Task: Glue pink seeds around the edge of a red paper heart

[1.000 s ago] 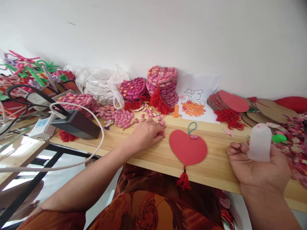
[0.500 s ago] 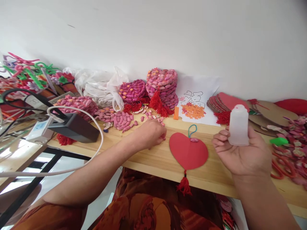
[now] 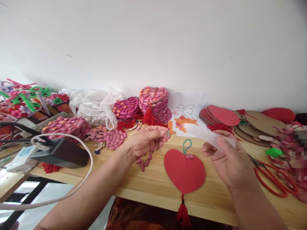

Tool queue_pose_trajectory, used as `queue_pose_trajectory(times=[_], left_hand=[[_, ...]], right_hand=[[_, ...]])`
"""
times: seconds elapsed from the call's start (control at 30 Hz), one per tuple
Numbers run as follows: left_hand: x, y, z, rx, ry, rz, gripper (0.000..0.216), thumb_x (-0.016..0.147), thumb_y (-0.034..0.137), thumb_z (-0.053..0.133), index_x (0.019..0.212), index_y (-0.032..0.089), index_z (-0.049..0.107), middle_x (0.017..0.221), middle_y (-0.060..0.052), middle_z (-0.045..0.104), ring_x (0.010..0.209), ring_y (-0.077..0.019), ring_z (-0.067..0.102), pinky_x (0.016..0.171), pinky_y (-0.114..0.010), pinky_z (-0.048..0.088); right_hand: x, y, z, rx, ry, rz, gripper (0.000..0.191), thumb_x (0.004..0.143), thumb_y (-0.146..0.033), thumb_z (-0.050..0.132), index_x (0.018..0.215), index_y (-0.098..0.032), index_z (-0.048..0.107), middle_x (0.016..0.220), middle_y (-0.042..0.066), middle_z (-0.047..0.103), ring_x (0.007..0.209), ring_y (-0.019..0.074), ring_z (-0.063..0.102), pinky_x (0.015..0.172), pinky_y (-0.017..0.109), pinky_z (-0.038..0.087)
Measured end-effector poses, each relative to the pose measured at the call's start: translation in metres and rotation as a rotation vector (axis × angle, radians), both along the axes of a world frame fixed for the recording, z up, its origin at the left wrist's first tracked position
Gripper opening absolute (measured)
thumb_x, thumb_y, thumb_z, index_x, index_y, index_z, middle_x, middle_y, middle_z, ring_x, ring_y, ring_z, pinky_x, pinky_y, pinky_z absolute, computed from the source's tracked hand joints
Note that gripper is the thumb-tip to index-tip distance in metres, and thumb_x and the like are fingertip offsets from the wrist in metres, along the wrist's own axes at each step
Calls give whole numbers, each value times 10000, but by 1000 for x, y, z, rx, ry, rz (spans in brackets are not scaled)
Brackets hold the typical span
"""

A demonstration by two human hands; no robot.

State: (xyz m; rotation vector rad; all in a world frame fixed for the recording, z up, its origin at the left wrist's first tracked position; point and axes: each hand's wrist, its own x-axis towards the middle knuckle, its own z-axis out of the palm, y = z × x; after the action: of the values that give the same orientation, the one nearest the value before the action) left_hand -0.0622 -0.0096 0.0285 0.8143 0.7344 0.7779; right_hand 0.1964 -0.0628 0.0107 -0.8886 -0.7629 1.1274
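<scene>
My left hand (image 3: 144,140) pinches a small peanut shell half (image 3: 168,133) between thumb and fingertips, its pale brown inside partly showing. Several pink shells (image 3: 144,162) lie on the wood under this hand. A translucent white squeeze bottle (image 3: 216,139) is gripped in my right hand (image 3: 236,163), tipped over with its narrow end toward the left. Between and below both hands, a red heart (image 3: 184,174) rests flat on the table. One pink shell (image 3: 189,156) sits at its top, beside a teal cord loop (image 3: 187,146). A red tassel (image 3: 183,215) hangs from its tip over the table edge.
Red-handled scissors (image 3: 275,179) and a green piece (image 3: 274,152) lie at right, near stacked red hearts (image 3: 223,115). Orange stars (image 3: 183,123) cover part of a white sheet (image 3: 201,102). Shell-covered hearts (image 3: 153,95) are piled behind. A black adapter (image 3: 61,156) and white cable (image 3: 92,159) occupy the left.
My left hand has lifted from the loose shells with a shell half in its fingertips. The bottle in my right hand has tipped from upright toward the left. The view has tilted upward.
</scene>
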Motion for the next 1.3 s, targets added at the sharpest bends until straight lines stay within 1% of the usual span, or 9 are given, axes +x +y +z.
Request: queue_pose_trajectory(times=[0.1,0.17,0.3,0.47,0.57,0.7,0.93,1.13,1.3], left_hand=[[7,-1,-11,-40,-47,33,346,670,334,949,793,141,690,746,-24,678,674,-88,632,635,-174,515],[9,-2,-19,-54,-44,37,351,670,333,951,792,132,690,741,-26,674,680,-89,626,639,-173,513],[7,-2,-26,-52,-24,27,360,664,333,957,825,120,716,729,-22,667,654,-82,603,620,-170,494],[6,-2,-25,-7,-9,48,387,641,348,971,856,121,742,723,-8,658,636,-73,590,627,-167,483],[5,-3,-26,18,22,58,376,655,343,965,878,129,751,747,-6,662,651,-70,596,641,-167,475],[4,-5,-29,64,94,35,369,690,373,946,914,146,760,746,1,647,660,-73,575,646,-179,466],[1,-5,-26,131,231,41,354,733,395,906,948,157,756,770,-11,630,683,-89,543,580,-181,413],[1,-4,-29,107,207,29,376,707,393,915,938,147,750,770,-15,651,688,-89,559,634,-193,450],[4,-5,-29,63,199,31,367,693,370,914,931,146,749,746,-7,646,651,-82,546,584,-184,415]], right_hand=[[0,-6,-4,35,-65,-9,277,759,-311,842,976,-238,686,726,9,677,574,198,654,514,337,572],[-2,-11,-4,45,-137,-13,285,772,-339,848,996,-243,701,714,15,675,580,208,658,521,355,582],[-8,-19,-2,91,-317,-61,298,796,-367,852,1032,-241,720,798,42,708,621,205,687,568,363,620],[-11,-25,-2,160,-416,-115,210,862,-300,809,1041,-240,717,880,45,706,623,167,697,577,302,626],[-10,-26,-3,176,-472,-103,171,899,-280,773,1055,-253,708,966,45,706,636,156,709,597,291,633],[-11,-27,-4,176,-542,-92,170,907,-292,763,1063,-263,699,1066,53,696,648,156,723,603,291,639],[-13,-26,-3,187,-600,-139,174,893,-306,774,1043,-256,702,1017,56,686,624,154,698,571,292,618],[-15,-26,-3,219,-616,-140,163,897,-296,765,1043,-253,705,1035,65,682,629,158,696,567,300,608],[-16,-24,-3,220,-639,-160,159,893,-288,770,1035,-258,703,985,52,684,606,153,687,549,289,605]])
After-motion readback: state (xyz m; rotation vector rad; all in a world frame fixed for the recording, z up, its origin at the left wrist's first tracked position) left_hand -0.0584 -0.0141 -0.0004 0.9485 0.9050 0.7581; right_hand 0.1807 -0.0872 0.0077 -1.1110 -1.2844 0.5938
